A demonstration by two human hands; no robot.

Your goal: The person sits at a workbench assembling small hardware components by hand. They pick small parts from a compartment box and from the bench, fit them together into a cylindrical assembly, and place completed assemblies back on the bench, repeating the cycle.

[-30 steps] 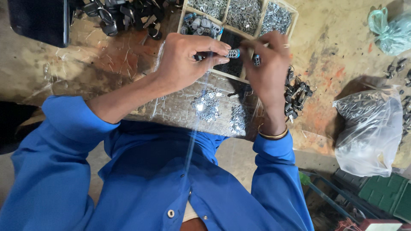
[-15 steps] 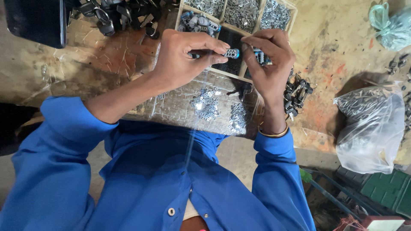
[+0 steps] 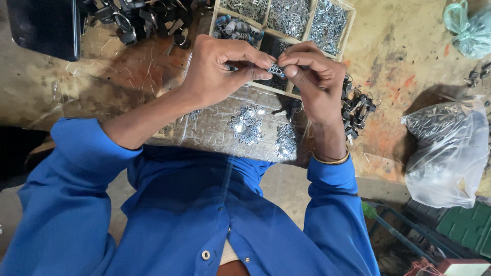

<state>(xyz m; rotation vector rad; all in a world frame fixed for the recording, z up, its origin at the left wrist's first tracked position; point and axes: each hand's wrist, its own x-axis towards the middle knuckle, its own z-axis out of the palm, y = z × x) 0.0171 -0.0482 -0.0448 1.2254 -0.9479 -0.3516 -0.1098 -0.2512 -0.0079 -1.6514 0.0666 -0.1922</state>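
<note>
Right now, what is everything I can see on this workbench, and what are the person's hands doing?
Small black-and-silver metal part: one, pinched between both hands above the tray.
Wooden compartment tray: one, pale wood, top centre, holding silvery metal bits.
Clear plastic sheet: one, bench edge, with small silver pieces in clusters.
Black metal clips: a pile, top left.
Black clips: a smaller pile, right of the hands.
Clear plastic bag: one, right side, holding grey parts.
Green plastic bag: one, top right.
Dark flat rectangular object: one, top left.
Left hand: blue sleeve, gripping the part.
Right hand: thin bangle, gripping the part.
</note>
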